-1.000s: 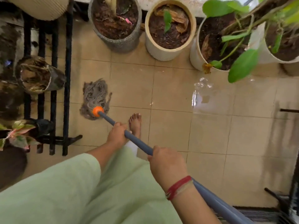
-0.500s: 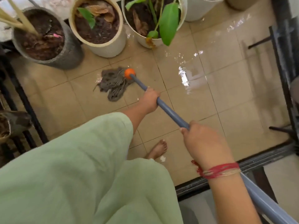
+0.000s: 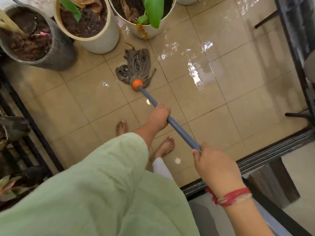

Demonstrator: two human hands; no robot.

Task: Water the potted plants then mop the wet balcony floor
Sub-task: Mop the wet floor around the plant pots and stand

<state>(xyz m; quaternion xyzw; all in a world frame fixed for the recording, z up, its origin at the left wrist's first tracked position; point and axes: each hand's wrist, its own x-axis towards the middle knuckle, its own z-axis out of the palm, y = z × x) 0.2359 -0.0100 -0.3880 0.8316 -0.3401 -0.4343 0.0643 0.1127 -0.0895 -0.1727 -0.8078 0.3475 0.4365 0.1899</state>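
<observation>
A grey string mop head (image 3: 136,66) with an orange collar (image 3: 137,85) lies on the beige tiled floor (image 3: 95,101), just in front of the pots. Its blue-grey handle (image 3: 180,130) runs down to the right. My left hand (image 3: 159,116) grips the handle partway down. Higher up the handle, my right hand (image 3: 216,167), with a red thread at the wrist, grips it too. A shiny puddle (image 3: 197,72) spreads to the right of the mop head. Three potted plants stand at the top: a grey pot (image 3: 56,53), a ribbed cream pot (image 3: 104,40) and a white pot (image 3: 151,33) with green leaves.
My bare feet (image 3: 166,146) stand on the tiles below the mop. A black metal plant stand (image 3: 34,126) lines the left side. A dark chair frame (image 3: 296,48) stands at the right. A door track (image 3: 265,155) crosses the lower right.
The mop head has slid right and toward me, its strands now pointing at the pots. My second foot has come into view.
</observation>
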